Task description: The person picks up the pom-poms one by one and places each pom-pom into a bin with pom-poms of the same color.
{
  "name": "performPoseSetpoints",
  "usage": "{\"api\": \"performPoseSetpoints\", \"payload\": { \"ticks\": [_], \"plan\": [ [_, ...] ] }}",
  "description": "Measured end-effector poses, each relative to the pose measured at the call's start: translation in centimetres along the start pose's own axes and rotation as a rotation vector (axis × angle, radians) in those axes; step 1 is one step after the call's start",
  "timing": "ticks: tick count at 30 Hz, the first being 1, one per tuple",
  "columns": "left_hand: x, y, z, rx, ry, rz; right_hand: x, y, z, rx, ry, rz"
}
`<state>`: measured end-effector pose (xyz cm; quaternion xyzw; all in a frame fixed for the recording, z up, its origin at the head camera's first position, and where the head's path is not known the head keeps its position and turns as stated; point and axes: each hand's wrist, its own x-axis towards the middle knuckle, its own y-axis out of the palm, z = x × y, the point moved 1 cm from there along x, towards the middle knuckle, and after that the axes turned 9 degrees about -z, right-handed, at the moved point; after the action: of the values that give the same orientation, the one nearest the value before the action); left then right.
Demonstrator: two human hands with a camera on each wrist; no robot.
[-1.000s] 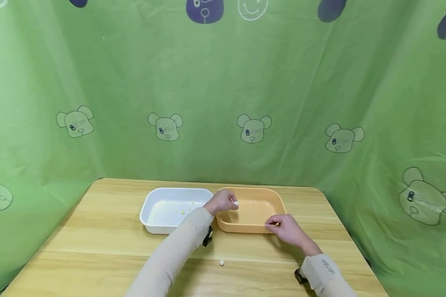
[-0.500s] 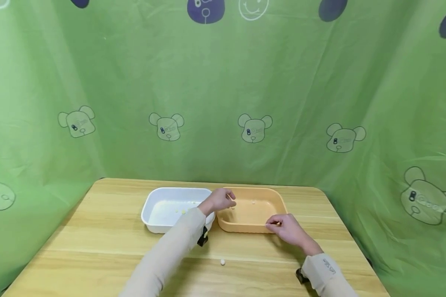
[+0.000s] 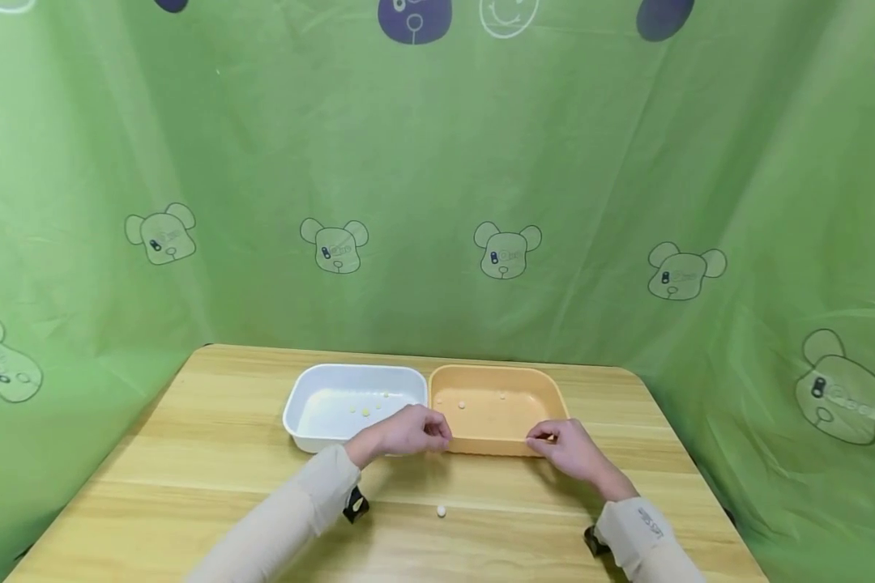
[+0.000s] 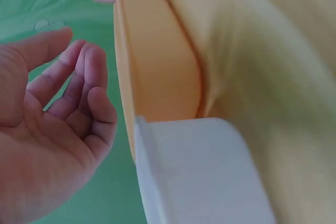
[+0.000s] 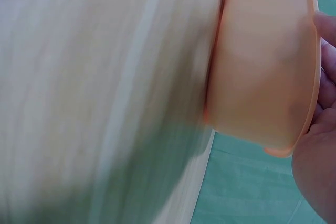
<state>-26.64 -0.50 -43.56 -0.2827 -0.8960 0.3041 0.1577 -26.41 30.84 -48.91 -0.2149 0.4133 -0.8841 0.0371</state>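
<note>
My left hand [image 3: 413, 429] is over the front corner where the two bins meet. In the left wrist view its fingers are loosely bent with nothing between them. My right hand [image 3: 567, 445] pinches the front rim of the orange plastic bin [image 3: 496, 447] near its right corner; the right wrist view shows the thumb on the rim [image 5: 316, 51]. Inside the orange bin lie a few small whitish pieces, one a round white piece [image 3: 462, 405]. Left of it stands the white plastic bin [image 3: 308, 444], holding several small yellowish pieces [image 3: 365, 412].
A small white ball [image 3: 441, 511] lies on the wooden table [image 3: 153, 486], in front of the bins and between my forearms. A green curtain [image 3: 423, 316] with bear prints hangs behind the table and along both sides.
My left hand let go of a small white piece inside the orange bin, then moved back toward me to the front rim. The right hand kept its pinch on the rim.
</note>
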Motion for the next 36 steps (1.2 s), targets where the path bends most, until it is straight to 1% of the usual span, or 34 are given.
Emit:
{"api": "performPoseSetpoints", "payload": {
  "ticks": [3,7,11,14,16,20,26,32,36],
  "plan": [
    [-1.1,0.7,0.2,-0.017,0.012,0.024,0.0,0.0,0.0,0.003,0.0,0.001],
    [-2.1,1.6,0.6,-0.041,0.026,0.045,0.0,0.0,0.0,0.006,0.0,0.001],
    [-2.7,2.6,1.1,-0.087,0.009,0.068,0.1,0.0,0.0,0.004,0.002,0.0],
    [-3.1,3.2,1.5,-0.126,-0.024,0.087,0.1,0.0,0.1,0.006,0.003,-0.002],
    [-3.3,3.6,1.8,-0.128,-0.037,0.097,0.1,-0.1,0.2,0.007,0.003,-0.003],
    [-3.5,4.2,2.2,-0.098,-0.048,0.104,0.0,-0.1,0.2,0.008,0.006,-0.008],
    [-3.6,5.0,2.6,-0.034,-0.039,0.106,0.0,0.0,0.2,0.005,0.017,-0.02],
    [-3.7,5.6,2.8,0.039,-0.044,0.122,0.0,0.0,0.0,0.0,0.001,-0.018],
    [-3.6,5.9,2.9,0.07,-0.033,0.127,0.0,0.1,-0.1,-0.002,-0.005,-0.015]
  ]
}}
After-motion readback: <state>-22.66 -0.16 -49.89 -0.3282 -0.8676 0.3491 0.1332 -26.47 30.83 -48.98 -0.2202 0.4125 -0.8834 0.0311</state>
